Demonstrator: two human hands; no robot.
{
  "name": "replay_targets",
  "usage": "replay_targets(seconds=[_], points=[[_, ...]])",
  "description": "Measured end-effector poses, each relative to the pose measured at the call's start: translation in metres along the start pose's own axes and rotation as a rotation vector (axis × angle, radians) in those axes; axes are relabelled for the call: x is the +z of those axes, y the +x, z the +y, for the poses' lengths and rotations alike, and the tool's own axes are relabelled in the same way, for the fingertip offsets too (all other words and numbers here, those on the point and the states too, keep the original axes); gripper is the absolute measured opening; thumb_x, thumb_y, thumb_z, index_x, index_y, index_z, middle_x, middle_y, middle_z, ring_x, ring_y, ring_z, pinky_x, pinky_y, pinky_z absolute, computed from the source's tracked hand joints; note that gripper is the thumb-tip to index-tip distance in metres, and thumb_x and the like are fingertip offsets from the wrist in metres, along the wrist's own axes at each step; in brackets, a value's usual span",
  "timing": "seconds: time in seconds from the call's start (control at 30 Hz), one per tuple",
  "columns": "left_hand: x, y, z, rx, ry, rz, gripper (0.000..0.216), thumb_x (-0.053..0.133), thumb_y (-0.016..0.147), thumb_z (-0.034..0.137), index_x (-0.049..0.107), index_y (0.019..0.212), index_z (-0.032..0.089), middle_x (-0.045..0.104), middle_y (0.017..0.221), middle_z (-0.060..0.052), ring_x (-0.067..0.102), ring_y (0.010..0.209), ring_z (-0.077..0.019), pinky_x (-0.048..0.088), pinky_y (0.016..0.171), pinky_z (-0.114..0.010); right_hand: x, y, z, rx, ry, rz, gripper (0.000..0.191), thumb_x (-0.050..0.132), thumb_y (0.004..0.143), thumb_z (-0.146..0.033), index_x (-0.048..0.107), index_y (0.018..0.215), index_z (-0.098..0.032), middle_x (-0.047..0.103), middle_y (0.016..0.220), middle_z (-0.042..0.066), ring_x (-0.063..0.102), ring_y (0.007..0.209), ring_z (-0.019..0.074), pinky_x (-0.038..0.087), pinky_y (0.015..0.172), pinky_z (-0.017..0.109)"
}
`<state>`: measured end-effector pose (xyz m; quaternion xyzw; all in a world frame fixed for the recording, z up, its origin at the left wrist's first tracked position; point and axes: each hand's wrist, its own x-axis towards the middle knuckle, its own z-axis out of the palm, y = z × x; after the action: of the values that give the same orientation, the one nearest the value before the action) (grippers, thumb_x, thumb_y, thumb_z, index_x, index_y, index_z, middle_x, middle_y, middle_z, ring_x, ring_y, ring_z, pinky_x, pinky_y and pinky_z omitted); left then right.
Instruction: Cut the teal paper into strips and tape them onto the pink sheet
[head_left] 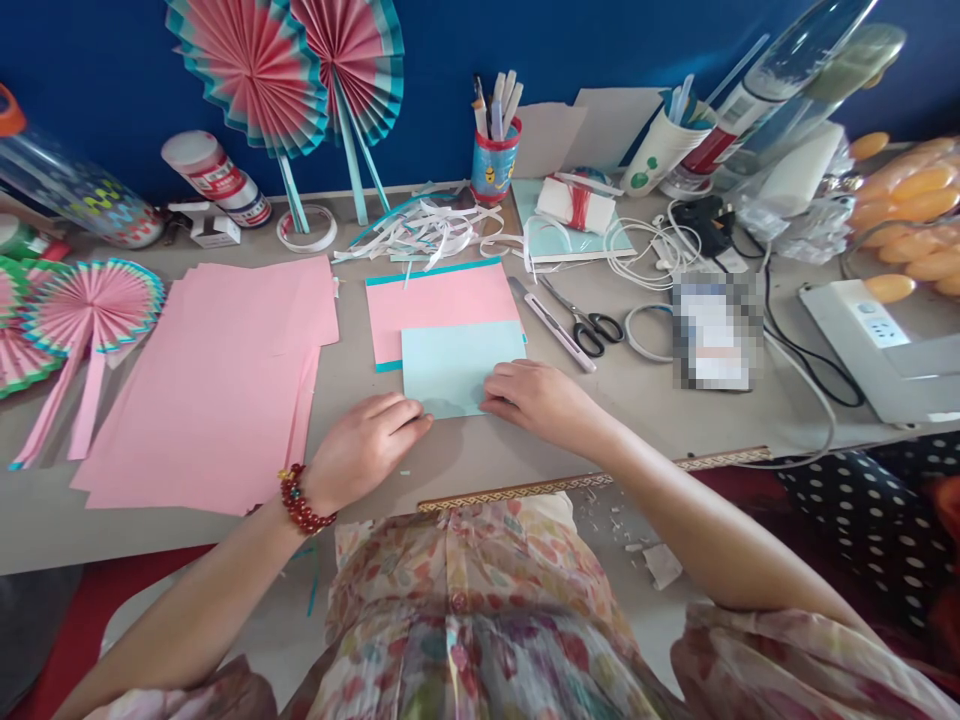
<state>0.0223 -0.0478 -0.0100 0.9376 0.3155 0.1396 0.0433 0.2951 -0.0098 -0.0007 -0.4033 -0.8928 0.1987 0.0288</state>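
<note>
A light blue paper sheet (454, 365) lies on the table, overlapping a pink sheet with teal edges (439, 300). My left hand (367, 447), with a red bead bracelet at the wrist, has its fingers curled and pinches the blue sheet's near left corner. My right hand (536, 400) presses its closed fingers on the sheet's near right corner. Both hands rest on the grey table (480, 455).
A stack of pink paper (217, 380) lies to the left, with folded paper fans (82, 310) beyond it. Scissors (585, 322) and a cutter (551, 325) lie right of the sheets. Paper strips (420, 228), a pen cup (495, 160), cables and a power strip (870, 330) crowd the back and right.
</note>
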Motion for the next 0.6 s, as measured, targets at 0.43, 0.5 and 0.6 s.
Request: replay_targets(seconds=[0.43,0.5,0.6], points=[[-0.004,0.006,0.009,-0.01,0.15,-0.152,0.028,0.044,0.104,0.029,0.062,0.122,0.018,0.063,0.098,-0.007,0.056,0.091,-0.0217,0.045,0.08,-0.036,0.005,-0.002,-0.003,0.023,-0.129,0.016,0.019,0.055,0.098,-0.03,0.06,0.084,-0.018,0.059,0.088,0.006,0.051,0.08,0.0187,0.03,0.071,0.029],[-0.004,0.011,0.012,0.015,0.21,-0.202,0.039,0.046,0.103,0.04,0.055,0.136,0.021,0.061,0.095,-0.006,0.054,0.09,-0.023,0.043,0.077,-0.037,0.006,-0.002,-0.004,0.027,-0.141,0.017,0.019,0.057,0.098,-0.031,0.06,0.085,-0.018,0.06,0.088,0.006,0.052,0.081,0.019,0.031,0.071,0.029],[-0.005,0.015,0.014,0.022,0.249,-0.257,0.051,0.046,0.1,0.052,0.05,0.142,0.024,0.059,0.095,-0.006,0.051,0.09,-0.0239,0.041,0.076,-0.037,0.004,-0.003,-0.005,0.042,-0.116,0.017,0.019,0.058,0.097,-0.031,0.06,0.085,-0.017,0.061,0.089,0.006,0.054,0.083,0.0194,0.033,0.073,0.029]])
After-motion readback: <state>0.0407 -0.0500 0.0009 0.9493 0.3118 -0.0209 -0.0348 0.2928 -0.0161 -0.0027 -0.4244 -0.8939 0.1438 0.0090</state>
